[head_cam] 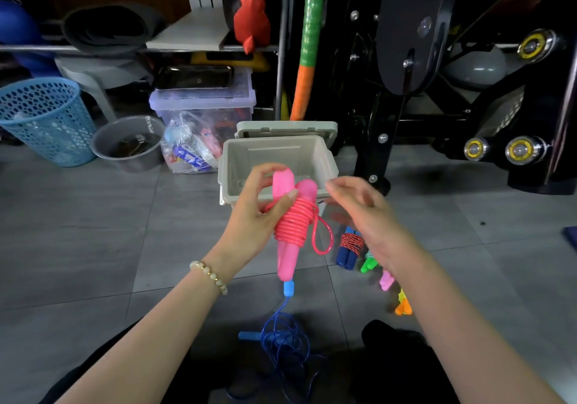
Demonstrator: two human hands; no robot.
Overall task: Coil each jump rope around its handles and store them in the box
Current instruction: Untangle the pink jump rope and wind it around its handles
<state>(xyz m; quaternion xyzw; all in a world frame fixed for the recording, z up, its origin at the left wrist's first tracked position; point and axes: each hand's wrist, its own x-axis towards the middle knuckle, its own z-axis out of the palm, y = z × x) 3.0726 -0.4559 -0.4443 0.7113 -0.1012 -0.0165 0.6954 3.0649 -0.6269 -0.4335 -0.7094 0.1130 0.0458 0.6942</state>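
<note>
My left hand (256, 207) grips a pink jump rope (295, 219) by its two handles, the cord wound round them in tight turns with one loose loop hanging at the right. My right hand (359, 207) hovers just right of it, fingers relaxed, holding nothing. Behind the hands stands the grey box (229, 166), lid open, its inside mostly hidden by the hands. A blue jump rope (285, 338) lies uncoiled on the floor below. Right of the box lie a coiled rope with dark blue handles (348, 247) and several coiled ropes in green, pink and orange (387, 282).
A clear lidded bin (203, 100), a plastic bag (187, 147), a grey basin (129, 141) and a blue mesh basket (46, 119) stand at the left back. Black gym machine frame (437, 91) rises at the right. Grey tiled floor (93, 232) lies to the left.
</note>
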